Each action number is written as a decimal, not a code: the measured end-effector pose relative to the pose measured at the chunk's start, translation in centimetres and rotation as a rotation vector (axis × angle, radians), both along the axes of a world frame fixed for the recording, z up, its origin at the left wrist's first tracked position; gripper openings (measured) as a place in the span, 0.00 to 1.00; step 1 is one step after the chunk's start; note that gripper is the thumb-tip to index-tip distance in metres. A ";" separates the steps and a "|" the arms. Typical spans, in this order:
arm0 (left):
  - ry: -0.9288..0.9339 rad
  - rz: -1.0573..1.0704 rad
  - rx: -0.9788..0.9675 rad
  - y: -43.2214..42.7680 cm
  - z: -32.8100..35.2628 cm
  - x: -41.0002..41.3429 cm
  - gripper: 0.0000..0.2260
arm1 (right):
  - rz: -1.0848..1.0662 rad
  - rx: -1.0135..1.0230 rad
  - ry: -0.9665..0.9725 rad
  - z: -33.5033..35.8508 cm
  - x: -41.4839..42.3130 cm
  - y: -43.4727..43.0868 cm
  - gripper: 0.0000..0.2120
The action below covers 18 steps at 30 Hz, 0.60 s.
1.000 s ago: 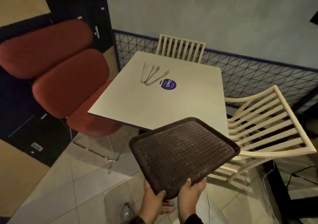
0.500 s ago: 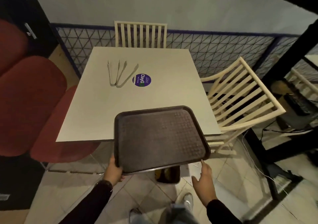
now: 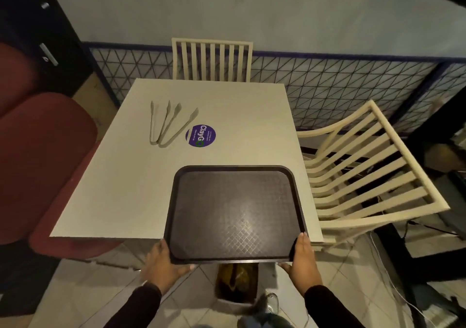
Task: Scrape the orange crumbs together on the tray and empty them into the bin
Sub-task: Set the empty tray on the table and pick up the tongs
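Note:
A dark brown textured tray [image 3: 234, 214] lies level over the near right part of the white table [image 3: 113, 189], its near edge past the table's edge. No orange crumbs show on its surface. My left hand [image 3: 164, 264] grips the tray's near left corner, thumb on the rim and fingers underneath. Cupping the near right corner is my right hand [image 3: 302, 259], fingers along the side rim and thumb below the near edge. A small bin [image 3: 237, 282] with brownish contents stands on the floor under the tray's near edge.
Two pale tongs [image 3: 169, 126] and a round purple sticker [image 3: 201, 136] lie on the table's far half. A cream slatted chair [image 3: 365, 171] stands tilted at the right, another [image 3: 211, 58] at the far side. Red padded seats [image 3: 45, 151] fill the left.
The view swung to face the table. The tray moved forward over the table and levelled out. My right hand, off the tray half a second ago, now holds its near right corner.

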State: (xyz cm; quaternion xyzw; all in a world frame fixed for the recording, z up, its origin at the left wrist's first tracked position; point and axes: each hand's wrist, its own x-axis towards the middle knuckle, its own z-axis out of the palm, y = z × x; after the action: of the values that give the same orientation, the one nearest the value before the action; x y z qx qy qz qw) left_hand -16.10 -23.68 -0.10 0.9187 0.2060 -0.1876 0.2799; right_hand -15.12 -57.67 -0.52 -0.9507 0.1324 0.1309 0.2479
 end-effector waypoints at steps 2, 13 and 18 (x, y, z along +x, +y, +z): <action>0.049 -0.049 0.099 -1.3 -0.2 0.9 0.53 | 0.023 0.018 -0.022 -0.4 1.4 -1.5 0.50; 0.190 -0.060 0.227 -3.3 -1.4 9.9 0.50 | 0.093 0.196 0.009 -1.4 11.5 -5.0 0.51; 0.203 -0.136 0.280 -2.9 -1.5 18.1 0.49 | 0.034 0.189 0.042 -2.0 18.5 -4.3 0.51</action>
State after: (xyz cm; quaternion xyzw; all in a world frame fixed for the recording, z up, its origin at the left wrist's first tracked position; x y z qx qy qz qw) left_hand 2.03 -26.58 -1.62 0.9368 0.1947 -0.2674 0.1136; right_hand 3.41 -61.95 -2.50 -0.9223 0.1082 0.1667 0.3315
